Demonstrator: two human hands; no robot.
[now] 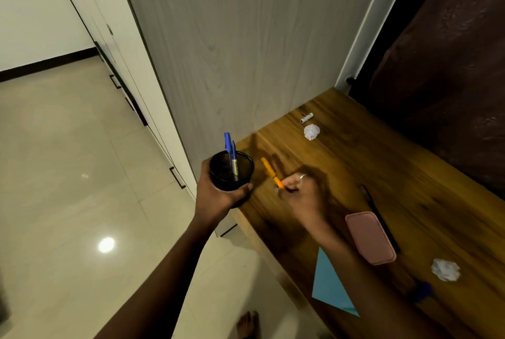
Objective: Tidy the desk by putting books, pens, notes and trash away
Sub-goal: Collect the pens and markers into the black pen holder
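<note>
My left hand [218, 196] grips a black mesh pen cup [231, 172] held off the desk's left end; two blue pens [231, 152] stand in it. My right hand [300, 193] pinches an orange pen [270, 173] by its lower end, its tip pointing up-left toward the cup, a short gap away. On the wooden desk [355, 163] lie a black pen [378, 215], a pink case [370, 237], a blue paper sheet [330, 286], two crumpled paper balls [311, 131] [445, 269], a small white tube [306, 118] and a blurred blue object [422, 290].
A pale wood-grain cabinet side [246, 51] rises behind the desk's left end. Drawers with black handles [177, 177] line the left wall. Tiled floor [68, 174] lies to the left. A dark curtain [451, 65] hangs behind the desk on the right. A bare foot [247, 325] shows below.
</note>
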